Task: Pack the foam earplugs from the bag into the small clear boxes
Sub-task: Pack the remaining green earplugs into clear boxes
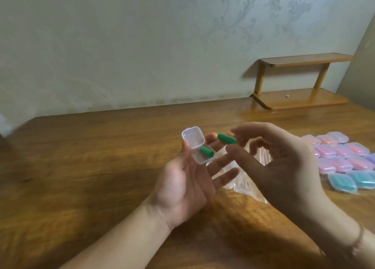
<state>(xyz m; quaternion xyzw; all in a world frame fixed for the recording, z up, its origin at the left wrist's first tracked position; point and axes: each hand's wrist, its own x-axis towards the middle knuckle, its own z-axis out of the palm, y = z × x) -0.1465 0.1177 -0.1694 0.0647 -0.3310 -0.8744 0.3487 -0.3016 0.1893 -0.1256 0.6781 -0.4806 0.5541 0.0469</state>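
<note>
Though lid open, box (pixel 199 150) one-earplugged (pixel 207 152).

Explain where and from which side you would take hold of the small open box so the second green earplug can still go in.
Grip the box by its base walls from below, as the left hand does. Its hinged lid stands open at the far side and one earplug lies inside, so the top must stay clear for the earplug in the right hand.

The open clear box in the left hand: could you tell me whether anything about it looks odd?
Nothing stands out. The open clear box sits on the left hand, lid up, one green earplug inside; the right hand pinches a second earplug.
</note>
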